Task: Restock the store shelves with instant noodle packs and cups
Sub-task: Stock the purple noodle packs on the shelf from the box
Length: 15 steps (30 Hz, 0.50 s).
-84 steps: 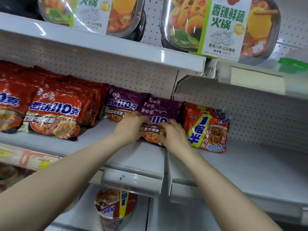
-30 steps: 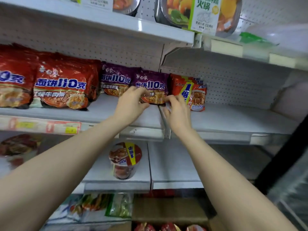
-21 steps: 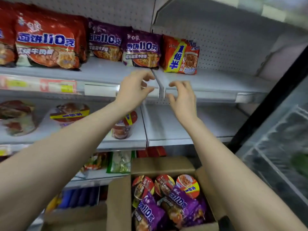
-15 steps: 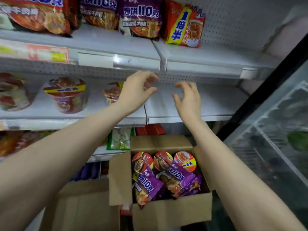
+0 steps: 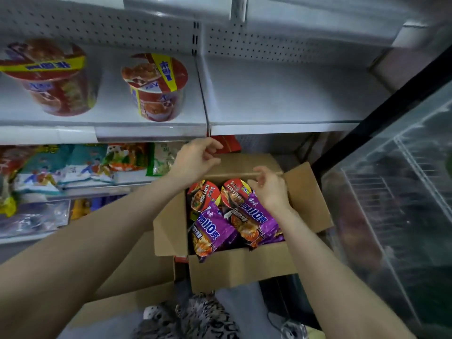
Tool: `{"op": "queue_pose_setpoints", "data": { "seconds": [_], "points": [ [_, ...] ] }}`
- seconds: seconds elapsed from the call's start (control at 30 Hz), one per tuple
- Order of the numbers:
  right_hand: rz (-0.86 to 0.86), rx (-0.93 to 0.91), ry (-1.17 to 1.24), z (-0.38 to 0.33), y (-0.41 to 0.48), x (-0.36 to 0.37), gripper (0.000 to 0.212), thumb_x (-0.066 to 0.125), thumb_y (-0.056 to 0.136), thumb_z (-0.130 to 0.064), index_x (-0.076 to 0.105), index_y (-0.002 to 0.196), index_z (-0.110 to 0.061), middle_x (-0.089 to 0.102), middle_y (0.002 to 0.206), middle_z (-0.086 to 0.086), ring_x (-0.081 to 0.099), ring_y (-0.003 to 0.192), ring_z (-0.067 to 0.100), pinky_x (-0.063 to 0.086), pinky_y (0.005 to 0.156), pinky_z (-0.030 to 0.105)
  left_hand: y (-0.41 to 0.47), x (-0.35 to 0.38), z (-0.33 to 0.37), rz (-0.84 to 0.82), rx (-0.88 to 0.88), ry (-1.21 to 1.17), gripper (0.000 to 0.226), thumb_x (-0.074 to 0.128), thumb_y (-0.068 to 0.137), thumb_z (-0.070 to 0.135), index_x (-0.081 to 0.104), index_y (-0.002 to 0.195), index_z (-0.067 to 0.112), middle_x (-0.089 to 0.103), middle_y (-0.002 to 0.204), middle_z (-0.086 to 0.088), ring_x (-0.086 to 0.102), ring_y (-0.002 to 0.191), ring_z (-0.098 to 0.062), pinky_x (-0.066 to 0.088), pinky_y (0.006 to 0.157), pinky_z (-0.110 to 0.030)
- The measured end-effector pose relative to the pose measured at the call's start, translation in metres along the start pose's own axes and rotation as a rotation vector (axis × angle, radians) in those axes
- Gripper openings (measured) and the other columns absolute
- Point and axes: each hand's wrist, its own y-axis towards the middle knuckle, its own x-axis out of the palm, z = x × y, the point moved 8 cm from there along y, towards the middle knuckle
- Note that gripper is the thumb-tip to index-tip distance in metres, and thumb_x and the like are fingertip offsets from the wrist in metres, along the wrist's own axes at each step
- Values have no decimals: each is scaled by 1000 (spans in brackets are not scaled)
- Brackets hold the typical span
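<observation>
A brown cardboard box [image 5: 244,267] stood open on the floor, its flaps spread outward. Inside the box, toward its near side, lay two purple plastic instant noodle packs [image 5: 210,231] with orange food pictures, leaning against each other. Behind them, at the box's far side, sat two round noodle cups with red printed lids [image 5: 203,194], side by side and partly covered by the packs.

The left hand [image 5: 195,160] hovered over the box's far flap, its fingers loosely curled toward the thumb with nothing between them. The right hand [image 5: 271,187] hung over the box's far right corner, just above the right-hand purple pack, back turned up and fingers loosely bent; nothing showed in its grasp, and whether it touched the pack or the flap could not be told.

Above and behind the box ran a white metal shelf [image 5: 281,94] with a perforated back panel. On its section up and to the left of the box stood two tall red noodle cups with yellow bands [image 5: 156,86], upright and apart from each other. Left of the box, on a lower shelf, lay a row of green, blue and orange snack bags [image 5: 85,162]. Right of the box stood a glass-fronted cabinet with a black frame [image 5: 391,216]. A second brown cardboard carton [image 5: 137,270] touched the box's near left side.
</observation>
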Motion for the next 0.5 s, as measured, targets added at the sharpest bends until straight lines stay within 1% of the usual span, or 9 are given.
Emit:
{"op": "queue_pose_setpoints", "data": {
  "seconds": [0.1, 0.2, 0.23, 0.3, 0.37, 0.4, 0.47, 0.5],
  "points": [
    [-138, 42, -32, 23, -5, 40, 41, 69, 91, -30, 61, 128, -15, 71, 110, 10, 66, 103, 28, 50, 86, 35, -2, 25, -20, -34, -40, 12, 31, 75, 83, 17, 66, 112, 20, 67, 104, 2, 63, 87, -10, 52, 82, -26],
    [-236, 75, -40, 38, -14, 76, 42, 67, 93, -28, 58, 133, -17, 69, 116, 7, 65, 107, 26, 49, 85, 31, -9, 46, -46, -79, -108, 9, 34, 76, 83, 19, 65, 115, 19, 67, 108, 1, 63, 89, -10, 51, 82, -23],
    [-261, 90, -48, 42, -17, 87, 43, 67, 93, -27, 57, 134, -18, 69, 118, 6, 65, 108, 26, 48, 85, 30, -12, 52, -55, -98, -135, 1, 35, 76, 83, 20, 65, 116, 18, 67, 108, 0, 63, 90, -10, 52, 82, -24],
    [-308, 116, -66, 50, -22, 111, 40, 67, 94, -29, 57, 132, -19, 69, 118, 4, 64, 111, 25, 48, 87, 31, -21, 64, -74, -139, -195, -23, 34, 75, 85, 21, 64, 116, 18, 66, 105, 2, 64, 90, -12, 54, 82, -30],
    [-355, 127, -89, 57, -26, 133, 34, 67, 93, -30, 60, 124, -20, 69, 117, 2, 63, 112, 25, 48, 88, 33, -32, 74, -93, -166, -249, 1, 33, 73, 86, 22, 63, 117, 19, 63, 101, 5, 62, 88, -12, 50, 78, -28],
    [-377, 130, -106, 59, -27, 144, 34, 67, 93, -30, 60, 124, -19, 68, 118, 3, 63, 112, 26, 47, 89, 34, -37, 78, -104, -176, -277, 11, 33, 73, 86, 23, 63, 117, 21, 64, 101, 5, 61, 88, -13, 50, 77, -27],
    [-424, 154, -125, 63, -31, 162, 39, 65, 94, -30, 56, 129, -17, 68, 119, 7, 63, 112, 27, 49, 92, 35, -47, 87, -123, -198, -323, -6, 33, 73, 85, 22, 64, 117, 22, 65, 101, 4, 63, 89, -14, 52, 82, -30],
    [-440, 171, -119, 66, -32, 171, 41, 65, 94, -29, 53, 132, -16, 68, 118, 9, 64, 110, 27, 50, 91, 35, -52, 90, -130, -211, -336, -14, 34, 73, 85, 21, 64, 117, 22, 65, 100, 4, 63, 89, -14, 53, 83, -30]
  ]
}}
